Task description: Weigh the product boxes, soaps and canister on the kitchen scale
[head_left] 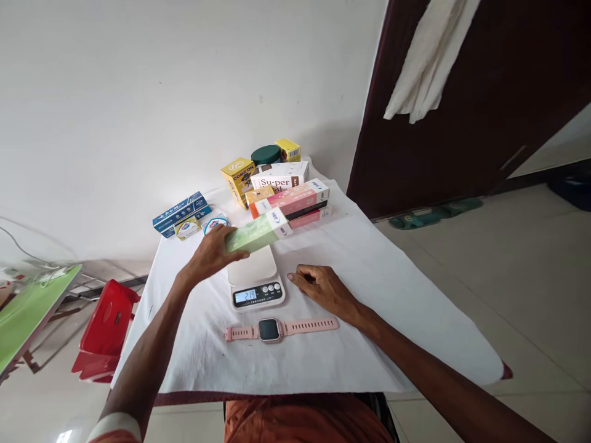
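Note:
My left hand [213, 251] is closed around one end of a long light-green and white box [258, 231]. It holds the box tilted over the back of a white digital kitchen scale [252, 267]; whether the box touches the scale I cannot tell. The scale's lit display [245, 296] seems to read 219. To the right of the scale, my right hand [325, 288] rests on the white cloth, fingers curled in and nothing visible in them. A pink smartwatch [269, 330] lies flat in front of the scale, its strap stretched out.
Behind the scale stand stacked pink boxes [295, 200], a white box [279, 176], a yellow box [239, 178] and a green-lidded jar [266, 154]. A blue box [181, 215] and small soap-sized boxes [188, 228] lie left. A red chair [104, 326] stands beside the cloth-covered table [369, 258].

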`<act>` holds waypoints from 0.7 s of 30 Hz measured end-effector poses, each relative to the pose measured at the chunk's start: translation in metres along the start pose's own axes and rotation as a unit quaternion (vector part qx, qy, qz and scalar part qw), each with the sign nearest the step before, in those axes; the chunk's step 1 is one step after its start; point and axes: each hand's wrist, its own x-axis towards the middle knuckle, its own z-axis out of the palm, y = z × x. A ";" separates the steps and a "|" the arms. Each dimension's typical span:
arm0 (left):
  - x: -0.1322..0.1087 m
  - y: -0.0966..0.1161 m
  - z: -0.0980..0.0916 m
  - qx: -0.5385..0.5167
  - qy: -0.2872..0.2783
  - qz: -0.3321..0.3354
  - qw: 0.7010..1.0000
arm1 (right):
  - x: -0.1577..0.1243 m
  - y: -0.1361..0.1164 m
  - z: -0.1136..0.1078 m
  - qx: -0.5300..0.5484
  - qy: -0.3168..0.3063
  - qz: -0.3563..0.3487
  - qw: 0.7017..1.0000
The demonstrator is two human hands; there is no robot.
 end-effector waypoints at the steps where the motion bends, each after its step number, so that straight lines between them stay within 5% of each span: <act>1: 0.011 0.004 -0.005 0.009 0.009 0.011 1.000 | 0.000 -0.001 0.000 0.001 0.003 -0.003 1.000; 6: 0.098 0.020 -0.008 0.056 0.021 0.062 0.996 | -0.002 0.000 0.001 0.006 0.002 -0.004 1.000; 11: 0.170 0.016 0.007 0.079 -0.003 0.033 0.996 | -0.002 0.003 0.001 0.017 -0.003 -0.005 1.000; 15: 0.183 0.002 0.017 0.089 -0.015 0.027 0.996 | -0.004 0.002 0.000 0.022 -0.015 0.005 1.000; 21: 0.169 -0.004 0.032 0.091 0.030 0.054 0.994 | -0.006 0.005 0.001 0.004 -0.026 0.032 0.999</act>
